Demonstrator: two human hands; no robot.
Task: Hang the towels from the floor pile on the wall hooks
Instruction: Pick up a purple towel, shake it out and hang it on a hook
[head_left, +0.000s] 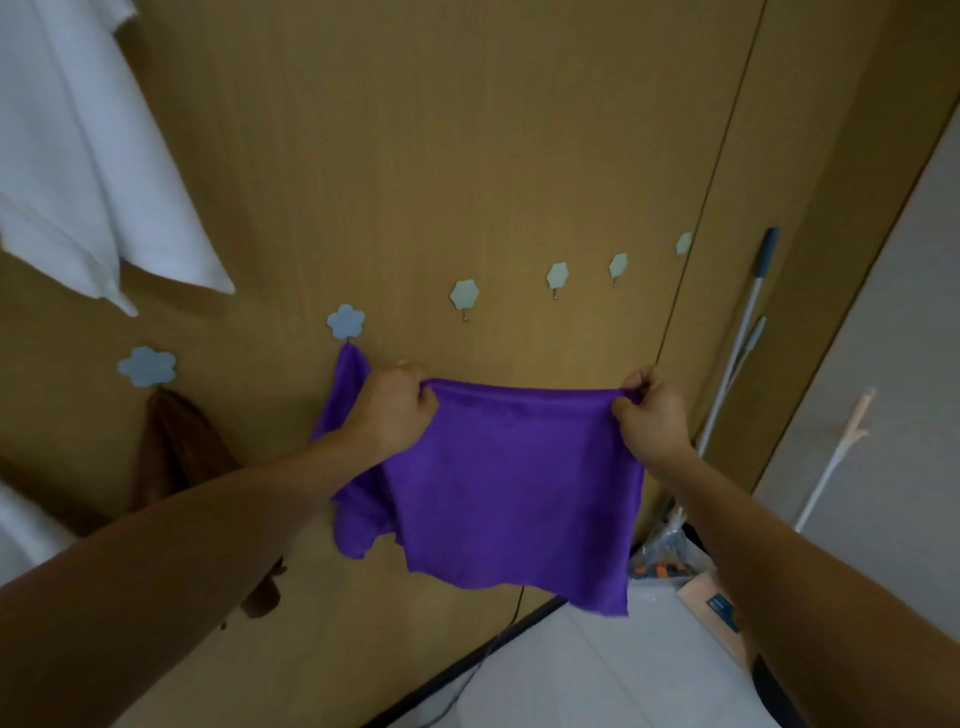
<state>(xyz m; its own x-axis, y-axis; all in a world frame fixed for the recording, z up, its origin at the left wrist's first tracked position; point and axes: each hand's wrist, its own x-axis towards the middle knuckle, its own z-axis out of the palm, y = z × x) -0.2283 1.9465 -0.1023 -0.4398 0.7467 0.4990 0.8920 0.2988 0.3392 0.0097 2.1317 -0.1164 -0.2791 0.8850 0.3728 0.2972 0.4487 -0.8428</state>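
Towel between both hands.

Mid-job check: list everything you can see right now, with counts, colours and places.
flower hooks: two, blue, on wooden wall.
hexagon hooks: four, pale green, bare, further right.
purple towel: one or two, unclear; purple; stretched between both hands, part on right flower hook.
brown towel: one, brown, on left flower hook.
white cloth: count unclear, white, upper left.
poles: two, mostly white, leaning at right.
left hand, right hand: one each, pinching purple towel's top edge.
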